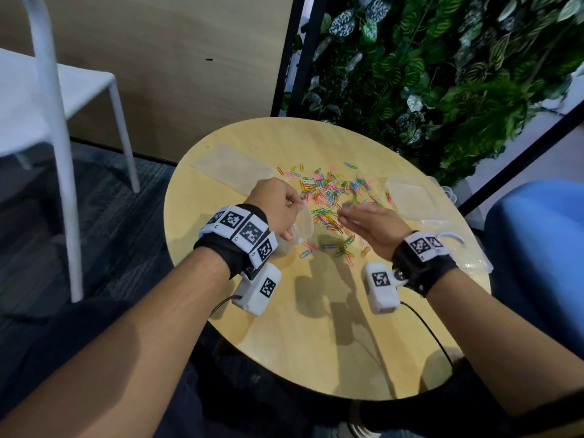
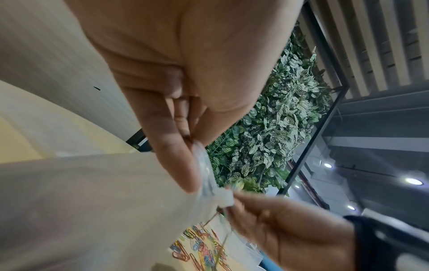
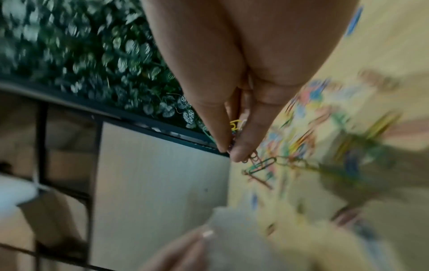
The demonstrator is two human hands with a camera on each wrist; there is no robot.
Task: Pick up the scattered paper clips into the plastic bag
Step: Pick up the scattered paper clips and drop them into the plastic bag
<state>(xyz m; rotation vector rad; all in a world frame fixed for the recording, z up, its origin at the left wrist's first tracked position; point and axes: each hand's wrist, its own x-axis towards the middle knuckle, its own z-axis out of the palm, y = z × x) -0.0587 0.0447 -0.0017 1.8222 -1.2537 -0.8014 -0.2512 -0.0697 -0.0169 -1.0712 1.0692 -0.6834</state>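
Right hand (image 3: 234, 117) pinches colourful wire paper clips (image 3: 257, 161) — left hand (image 1: 278, 210) grips clear plastic bag (image 1: 301, 224).
Dangling clips at the bag's three o'clock could snag its mouth and drop onto the table (image 1: 316, 343).

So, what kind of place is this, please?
Probably an office lounge or break area: a small round wooden table, a white chair on carpet, and a wall of decorative green foliage in a black frame.

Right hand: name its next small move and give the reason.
Probably carry the pinched paper clips leftward over the plastic bag mouth and let go. The right hand already pinches a few clips near the bag, which the left hand grips by its top edge above the table.
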